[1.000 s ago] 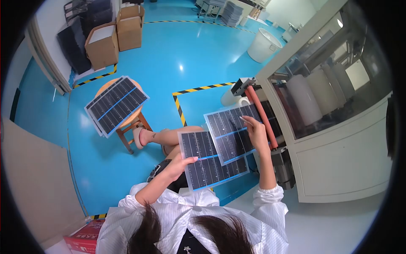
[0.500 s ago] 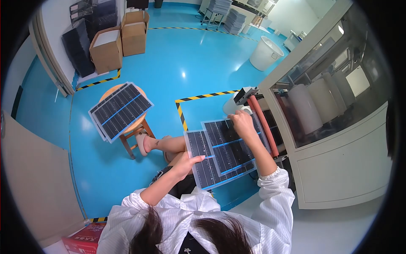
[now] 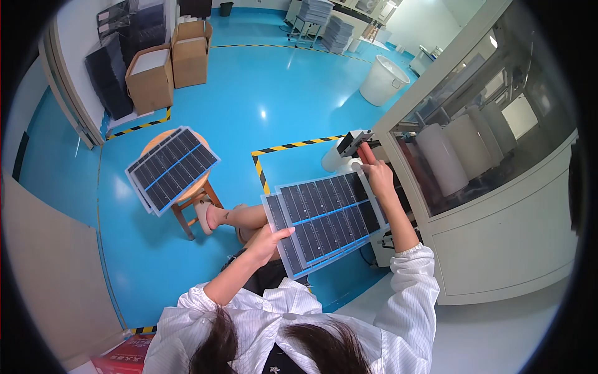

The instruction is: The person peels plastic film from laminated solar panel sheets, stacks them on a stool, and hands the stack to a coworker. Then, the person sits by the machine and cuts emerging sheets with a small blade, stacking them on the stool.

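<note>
Two dark panels with blue stripes overlap above my lap, the upper panel (image 3: 330, 215) covering most of the lower panel (image 3: 274, 212). My left hand (image 3: 265, 243) grips the left edge of the lower one, thumb on top. At the upper right corner of the panels is my right hand (image 3: 377, 177), fingers closed near the red roller (image 3: 366, 153); whether they hold the panel's edge or something small is hidden. More panels (image 3: 174, 165) lie stacked on a round wooden stool (image 3: 202, 181) at the left.
A machine cabinet (image 3: 504, 243) with a window and white rolls (image 3: 439, 159) stands on the right. Cardboard boxes (image 3: 149, 81) are at the upper left, a white bin (image 3: 383, 81) at the upper right. Black-yellow tape (image 3: 299, 144) marks the blue floor.
The upper panel has shifted and now lies nearly aligned over the lower one. My right hand has moved from its surface to the upper right corner. My left hand keeps its grip.
</note>
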Demonstrator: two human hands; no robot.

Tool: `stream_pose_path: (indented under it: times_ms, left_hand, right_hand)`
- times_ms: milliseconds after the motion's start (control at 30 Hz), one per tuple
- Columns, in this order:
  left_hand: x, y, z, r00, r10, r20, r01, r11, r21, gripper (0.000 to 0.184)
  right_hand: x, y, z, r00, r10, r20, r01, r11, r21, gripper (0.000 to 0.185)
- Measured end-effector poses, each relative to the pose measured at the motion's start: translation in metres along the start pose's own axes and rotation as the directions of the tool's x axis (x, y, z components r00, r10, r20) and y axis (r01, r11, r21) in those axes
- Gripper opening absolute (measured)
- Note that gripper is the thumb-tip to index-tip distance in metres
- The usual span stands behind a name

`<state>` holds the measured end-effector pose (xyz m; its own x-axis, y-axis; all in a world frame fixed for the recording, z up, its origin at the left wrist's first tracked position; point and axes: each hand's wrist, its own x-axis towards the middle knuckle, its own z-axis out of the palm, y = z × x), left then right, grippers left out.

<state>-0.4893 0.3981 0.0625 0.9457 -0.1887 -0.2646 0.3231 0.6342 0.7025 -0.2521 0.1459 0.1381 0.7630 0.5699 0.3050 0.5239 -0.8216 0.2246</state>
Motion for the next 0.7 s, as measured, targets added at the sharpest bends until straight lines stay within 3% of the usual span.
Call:
stream_pose_path:
  times_ms: [167,233,267,333,433,700]
  left_hand:
    - [0.004,0.003,0.001,1.0,0.007,-0.001,-0.007,1.0,-0.007,0.041]
    - [0.005,0.005,0.002,1.0,0.011,0.006,-0.011,1.0,-0.002,0.041]
    - [0.005,0.005,0.003,1.0,0.019,0.012,-0.019,1.0,0.001,0.042]
    - [0.007,0.005,0.003,1.0,0.019,0.008,-0.019,1.0,0.001,0.042]
    - [0.01,0.005,0.005,0.999,0.045,-0.013,-0.045,0.999,0.012,0.041]
    - [0.003,0.019,0.007,0.994,0.08,-0.077,-0.076,0.996,0.053,0.038]
  right_hand:
    - [-0.005,-0.014,0.005,0.996,0.007,-0.09,-0.012,0.999,-0.053,0.019]
    - [-0.008,-0.019,0.004,0.992,0.116,-0.055,-0.105,0.981,0.16,0.023]
    - [-0.009,-0.022,0.002,0.991,0.119,-0.055,-0.109,0.981,0.16,0.023]
    - [-0.014,-0.026,-0.004,0.963,0.263,0.065,-0.271,0.931,0.246,0.018]
    - [-0.02,-0.023,0.01,0.954,0.287,0.091,-0.3,0.886,0.354,0.018]
    - [-0.037,-0.054,0.009,0.93,0.332,0.155,-0.365,0.882,0.298,0.018]
